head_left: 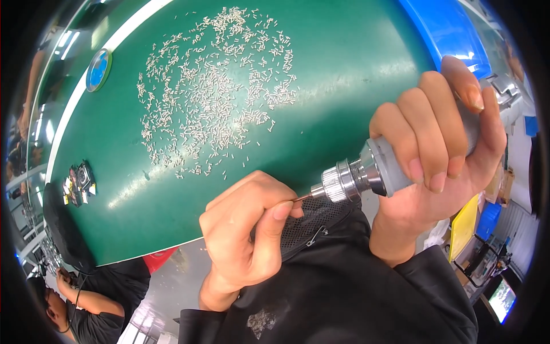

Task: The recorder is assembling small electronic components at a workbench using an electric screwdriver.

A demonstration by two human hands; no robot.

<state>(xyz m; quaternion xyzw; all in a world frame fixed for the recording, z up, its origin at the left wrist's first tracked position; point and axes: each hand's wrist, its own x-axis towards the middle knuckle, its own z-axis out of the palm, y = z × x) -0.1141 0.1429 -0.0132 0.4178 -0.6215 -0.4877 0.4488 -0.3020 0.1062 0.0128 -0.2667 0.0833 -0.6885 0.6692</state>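
The right hand (441, 137) clamped the grey rotary tool (378, 169), its long axis pointing lower left; the left hand (246, 229) pinched its bit (302, 198).

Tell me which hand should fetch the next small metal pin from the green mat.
Left, probably. The left hand only pinches a tiny part at the tool's tip and lies nearer the scattered pins. The right hand is wrapped around the grey rotary tool.

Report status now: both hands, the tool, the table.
Right hand gripping grey rotary tool. Left hand pinching small pin at tool tip. Loose pins scattered on green table.
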